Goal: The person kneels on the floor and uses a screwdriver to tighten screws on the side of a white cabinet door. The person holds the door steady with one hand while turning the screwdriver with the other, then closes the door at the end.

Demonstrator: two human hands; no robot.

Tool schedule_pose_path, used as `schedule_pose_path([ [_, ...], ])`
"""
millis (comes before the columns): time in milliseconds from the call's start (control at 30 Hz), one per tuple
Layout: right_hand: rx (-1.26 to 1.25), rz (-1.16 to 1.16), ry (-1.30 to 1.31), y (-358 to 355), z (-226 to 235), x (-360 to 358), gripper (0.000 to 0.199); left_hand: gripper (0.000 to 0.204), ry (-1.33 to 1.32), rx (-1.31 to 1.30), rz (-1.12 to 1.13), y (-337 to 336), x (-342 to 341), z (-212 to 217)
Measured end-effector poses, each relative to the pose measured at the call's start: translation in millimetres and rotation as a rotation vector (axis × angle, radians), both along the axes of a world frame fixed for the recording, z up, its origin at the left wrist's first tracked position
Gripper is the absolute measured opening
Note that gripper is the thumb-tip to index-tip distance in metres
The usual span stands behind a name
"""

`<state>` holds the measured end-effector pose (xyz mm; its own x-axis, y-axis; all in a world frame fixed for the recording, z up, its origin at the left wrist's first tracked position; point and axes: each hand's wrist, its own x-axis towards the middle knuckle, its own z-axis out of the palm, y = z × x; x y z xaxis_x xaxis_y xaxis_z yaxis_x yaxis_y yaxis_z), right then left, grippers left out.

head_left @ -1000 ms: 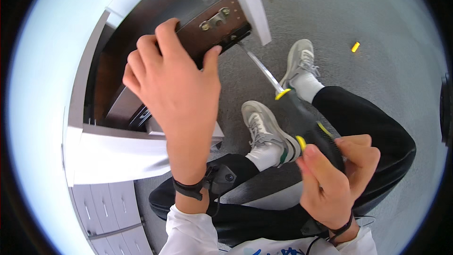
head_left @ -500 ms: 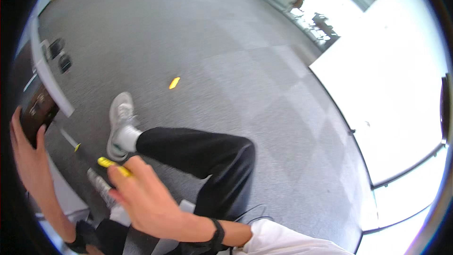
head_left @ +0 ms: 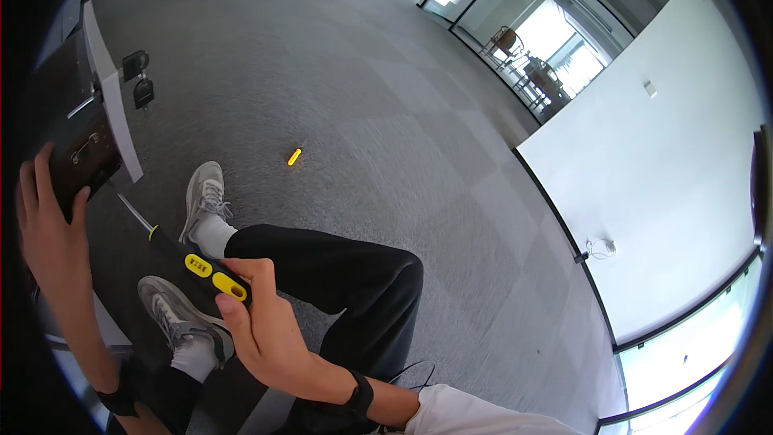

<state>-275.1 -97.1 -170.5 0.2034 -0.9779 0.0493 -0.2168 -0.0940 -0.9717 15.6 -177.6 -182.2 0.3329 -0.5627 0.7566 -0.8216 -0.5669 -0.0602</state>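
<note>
Drawer (head_left: pixel 90 163) in left hand (head_left: pixel 53 234), inside unclear

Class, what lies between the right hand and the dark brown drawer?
In the head view, the screwdriver extends from the right hand toward the drawer.

Illumination: bright, cool, diffuse. Strongest source: far windows (head_left: pixel 555 32), blown out to white. White wall (head_left: pixel 684 161): pale, high glare. Carpet (head_left: pixel 451 193): evenly lit grey. Drawer (head_left: pixel 98 145) and left hand (head_left: pixel 52 221): shaded. Optics: fisheye; 1 black vignette, bowed edges, bluish fringing at rim. Distant chairs (head_left: pixel 543 79): soft detail.
</note>
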Motion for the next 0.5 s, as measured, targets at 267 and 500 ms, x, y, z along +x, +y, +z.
schedule_pose_path([
  [267, -0.71, 0.008, 0.117, -12.9, -30.1, 5.6, 0.05, 0.071, 0.037, -0.04, -0.049, 4.8, -11.6, 5.3],
  [500, -0.404, 0.015, -0.209, -14.9, -20.4, 0.6, 0.067, 0.069, -0.01, -0.021, -0.122, 21.1, -31.3, 28.9],
])
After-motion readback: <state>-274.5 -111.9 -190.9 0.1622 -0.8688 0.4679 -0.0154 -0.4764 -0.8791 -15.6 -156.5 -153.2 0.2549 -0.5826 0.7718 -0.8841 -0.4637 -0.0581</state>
